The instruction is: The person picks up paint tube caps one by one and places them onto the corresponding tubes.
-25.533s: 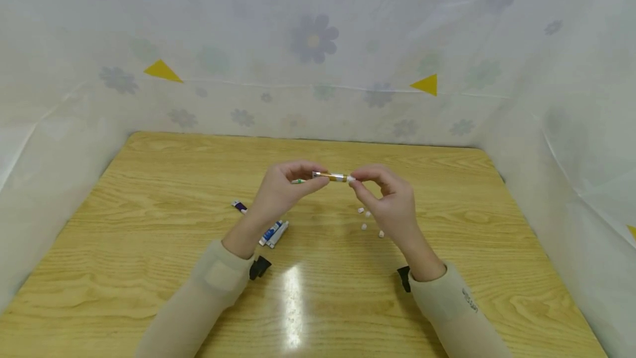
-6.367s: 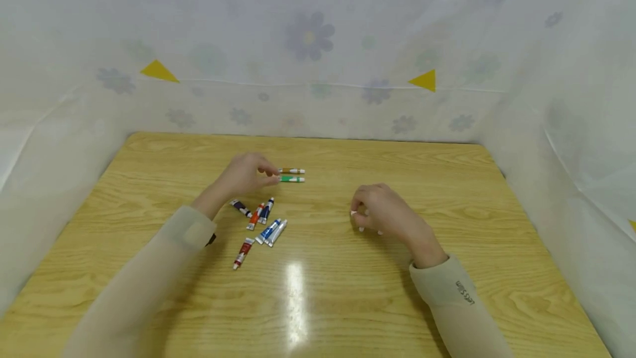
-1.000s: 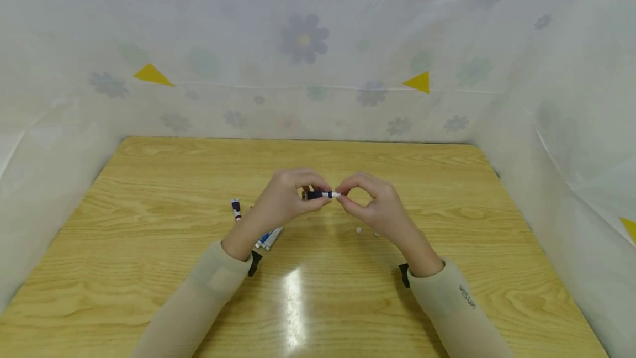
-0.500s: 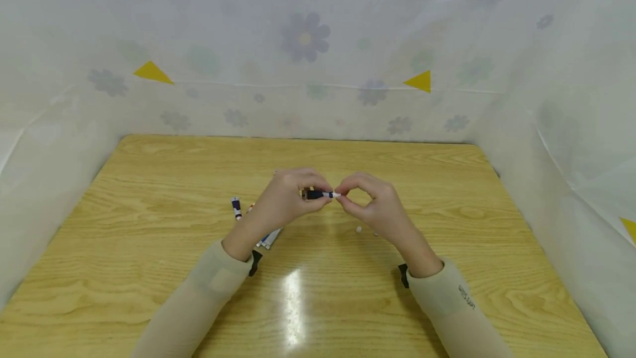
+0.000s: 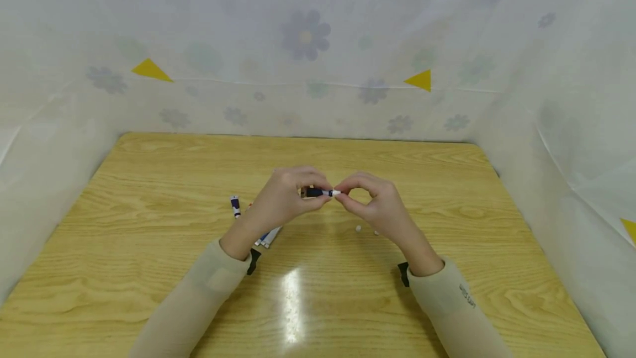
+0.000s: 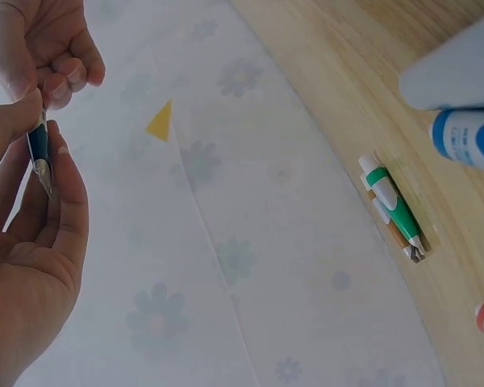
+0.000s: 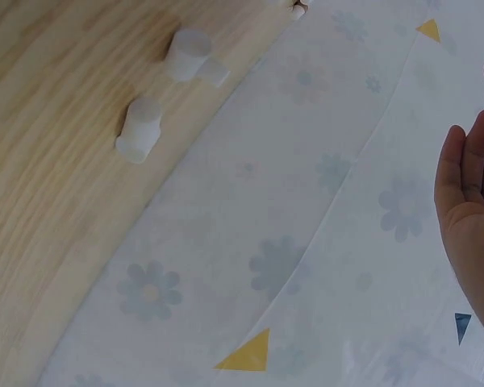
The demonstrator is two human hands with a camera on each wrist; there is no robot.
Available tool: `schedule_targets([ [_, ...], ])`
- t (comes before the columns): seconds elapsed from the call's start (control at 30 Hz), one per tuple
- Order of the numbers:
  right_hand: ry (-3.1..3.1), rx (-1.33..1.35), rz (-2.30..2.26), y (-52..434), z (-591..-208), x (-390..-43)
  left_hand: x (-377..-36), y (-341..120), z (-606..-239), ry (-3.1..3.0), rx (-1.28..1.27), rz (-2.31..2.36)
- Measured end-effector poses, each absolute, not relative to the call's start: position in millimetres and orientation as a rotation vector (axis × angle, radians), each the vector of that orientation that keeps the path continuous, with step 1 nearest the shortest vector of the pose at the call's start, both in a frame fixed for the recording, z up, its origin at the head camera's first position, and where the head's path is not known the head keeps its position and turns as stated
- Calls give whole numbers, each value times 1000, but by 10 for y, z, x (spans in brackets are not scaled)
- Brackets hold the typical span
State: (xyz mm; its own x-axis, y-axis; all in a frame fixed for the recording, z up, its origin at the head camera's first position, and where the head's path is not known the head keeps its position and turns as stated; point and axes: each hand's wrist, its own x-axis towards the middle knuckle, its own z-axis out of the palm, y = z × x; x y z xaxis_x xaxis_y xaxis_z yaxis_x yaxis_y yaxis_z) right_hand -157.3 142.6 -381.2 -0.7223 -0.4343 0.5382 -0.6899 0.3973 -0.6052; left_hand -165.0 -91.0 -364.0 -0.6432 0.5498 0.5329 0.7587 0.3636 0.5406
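Above the middle of the table, my left hand (image 5: pixel 283 195) holds a dark blue paint tube (image 5: pixel 314 193) level between thumb and fingers. My right hand (image 5: pixel 380 200) pinches the white cap (image 5: pixel 337 193) at its right end. The left wrist view shows the tube's crimped silver end (image 6: pixel 43 176) inside the curled left fingers. Two loose white caps (image 5: pixel 358 228) lie on the table below the right hand; the right wrist view shows these white caps (image 7: pixel 141 125) closer.
Left of my hands lie a purple tube (image 5: pixel 235 206) and a white-silver tube (image 5: pixel 271 237) beside a blue tube (image 6: pixel 472 137). A green tube (image 6: pixel 394 203) and an ochre tube (image 6: pixel 379 208) lie side by side. My left arm hides others. A flowered curtain (image 5: pixel 343 109) surrounds the wooden table (image 5: pixel 377 314).
The ochre tube held earliest was later on the table beside the green one. The dark blue tube has since been lifted from the table. Over the last second, both hands barely move.
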Motion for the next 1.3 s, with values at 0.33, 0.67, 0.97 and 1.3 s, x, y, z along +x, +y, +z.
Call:
schedule_targets([
  [0.33,-2366,1003,1234,1457,-3808,-1571,-1654,-917,-3644,-2383,-1163,-1147],
  [0.67,-2238,1081,1223,1495,-3835,-1611,-1659,-948,-3607,-2401,-1146,-1194],
  [0.97,-2224,1126,1210,1473,-3848,-1595,-1643,-918,-3598,-2366,-1206,-1214],
  [1.3,-2267,1111,1218,1496,-3849,-1586,-1634,-907,-3600,-2361,-1209,-1214],
])
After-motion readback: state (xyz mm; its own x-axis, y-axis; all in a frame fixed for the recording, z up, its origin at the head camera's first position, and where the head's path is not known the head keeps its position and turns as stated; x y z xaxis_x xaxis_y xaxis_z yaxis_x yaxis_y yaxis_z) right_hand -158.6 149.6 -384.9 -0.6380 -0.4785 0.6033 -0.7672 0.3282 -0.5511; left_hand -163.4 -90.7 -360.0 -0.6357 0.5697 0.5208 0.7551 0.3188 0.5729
